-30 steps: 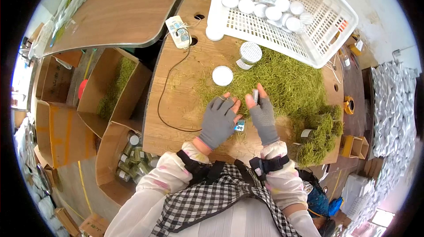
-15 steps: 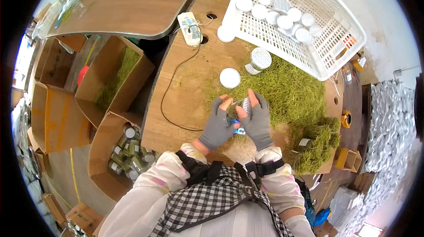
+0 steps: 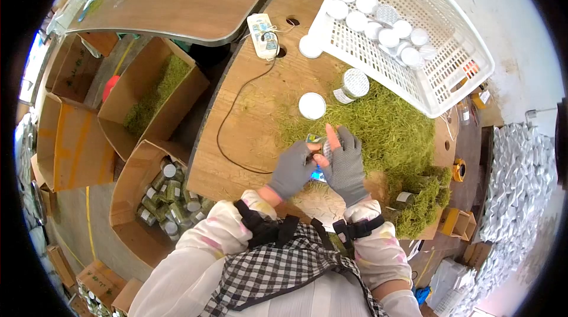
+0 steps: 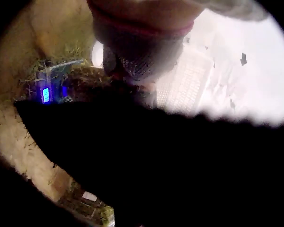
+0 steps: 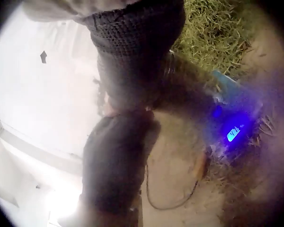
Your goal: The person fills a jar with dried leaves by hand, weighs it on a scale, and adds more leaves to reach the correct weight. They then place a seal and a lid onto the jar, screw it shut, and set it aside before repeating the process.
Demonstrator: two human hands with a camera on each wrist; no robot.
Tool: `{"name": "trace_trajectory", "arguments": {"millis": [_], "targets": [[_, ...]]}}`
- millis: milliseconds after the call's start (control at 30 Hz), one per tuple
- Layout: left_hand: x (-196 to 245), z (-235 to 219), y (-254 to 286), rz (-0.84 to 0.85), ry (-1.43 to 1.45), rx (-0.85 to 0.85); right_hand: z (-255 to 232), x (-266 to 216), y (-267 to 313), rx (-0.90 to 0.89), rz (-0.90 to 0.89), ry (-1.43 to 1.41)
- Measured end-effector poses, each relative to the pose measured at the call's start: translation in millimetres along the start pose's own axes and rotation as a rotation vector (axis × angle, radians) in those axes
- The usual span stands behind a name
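Note:
My gloved left hand (image 3: 291,169) and gloved right hand (image 3: 345,166) meet over the near part of the table. Between them they grip a jar (image 3: 326,150) with a grey patterned top, mostly hidden by fingers and gloves. A small scale (image 3: 318,174) with a blue-lit display sits just under the hands; its display glows in both wrist views. Beyond the hands are a round white lid (image 3: 312,106) and a standing jar (image 3: 355,83) with a patterned top. A heap of dried green strands (image 3: 390,128) spreads beside my right hand.
A white plastic basket (image 3: 435,101) with several white-lidded containers stands at the back right. A power strip (image 3: 262,36) trails a black cable across the table (image 3: 236,133). Filled jars lie in a cardboard box (image 3: 127,216) on the left. Another jar (image 3: 404,200) lies among strands at right.
My hands have closed together around the jar, and its patterned top has come between them. The head view has shifted, so the table things appear farther right.

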State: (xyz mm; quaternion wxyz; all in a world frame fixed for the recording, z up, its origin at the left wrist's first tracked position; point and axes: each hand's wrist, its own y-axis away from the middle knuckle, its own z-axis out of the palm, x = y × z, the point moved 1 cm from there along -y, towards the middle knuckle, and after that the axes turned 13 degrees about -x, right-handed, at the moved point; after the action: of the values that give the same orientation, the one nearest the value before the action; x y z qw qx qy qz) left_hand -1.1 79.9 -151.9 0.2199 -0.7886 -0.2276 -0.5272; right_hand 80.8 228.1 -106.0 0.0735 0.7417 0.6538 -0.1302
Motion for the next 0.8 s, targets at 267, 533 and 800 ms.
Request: {"name": "trace_trajectory", "arguments": {"millis": [267,533,800], "targets": [[-14.0,-14.7,-16.0,0.063,0.006,-0.094,5.6,2.7,3.3,0.026,0.012,-0.090],[-16.1,-9.0,-29.1,0.132,0.030,-0.124,12.0,6.8,6.7,0.043,0.029,-0.191],[-12.5,4.1,-23.9,0.043,0.206,0.021,14.8,8.5,5.6,0.042,0.036,-0.165]]}}
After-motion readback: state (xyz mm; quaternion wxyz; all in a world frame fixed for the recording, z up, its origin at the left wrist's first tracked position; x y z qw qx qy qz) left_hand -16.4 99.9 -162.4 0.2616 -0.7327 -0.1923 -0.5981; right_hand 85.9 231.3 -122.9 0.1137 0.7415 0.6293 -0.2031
